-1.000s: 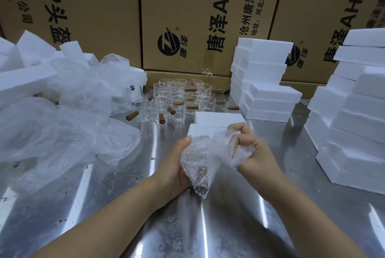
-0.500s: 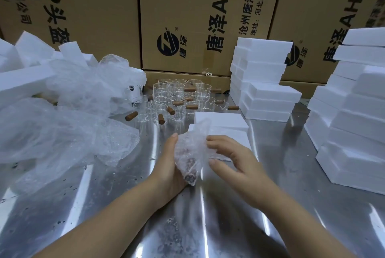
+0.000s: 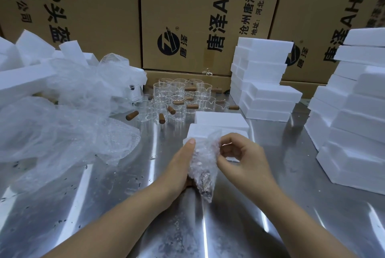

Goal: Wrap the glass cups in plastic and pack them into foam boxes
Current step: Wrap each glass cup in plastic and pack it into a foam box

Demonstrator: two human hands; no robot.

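A glass cup wrapped in bubble plastic is held upright just above the steel table at centre. My left hand cups its left side, thumb up along the wrap. My right hand pinches the loose plastic at the bundle's upper right. Directly behind the bundle lie two white foam boxes, partly hidden by the wrap. Several bare glass cups with wooden handles stand further back.
Crumpled bubble plastic sheets and loose foam pieces fill the left side. Foam box stacks stand at back centre-right and along the right edge. Cardboard cartons wall off the back. The steel table shows dark specks.
My right hand went from gripping the wrap's right flap to lying flat against it, and now pinches its upper right. The plastic has been folded in tighter around the cup.
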